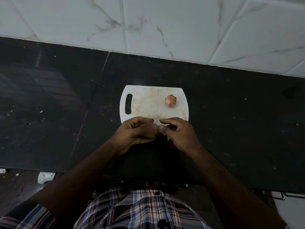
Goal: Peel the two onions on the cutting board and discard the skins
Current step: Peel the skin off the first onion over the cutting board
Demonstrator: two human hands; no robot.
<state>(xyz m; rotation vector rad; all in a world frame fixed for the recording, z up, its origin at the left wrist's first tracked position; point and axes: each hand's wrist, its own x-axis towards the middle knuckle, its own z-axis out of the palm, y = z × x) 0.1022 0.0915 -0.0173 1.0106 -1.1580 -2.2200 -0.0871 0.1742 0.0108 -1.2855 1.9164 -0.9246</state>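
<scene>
A white cutting board [148, 103] with a handle slot lies on the dark counter. One small onion [170, 100] in brownish skin sits on the board's right half. At the board's near edge my left hand [135, 132] cups a second small onion [154, 129], which is mostly hidden and blurred between my fingers. My right hand [179, 133] meets it from the right, thumb and fingers pinched at the onion. A pale scrap of onion skin [168, 138] hangs just under my right thumb.
The black stone counter [66, 104] runs left to right, backed by a white marbled tile wall [165, 27]. A crumpled white scrap [45, 177] lies below the counter's front edge at the lower left. A white fixture [287, 205] shows at the lower right.
</scene>
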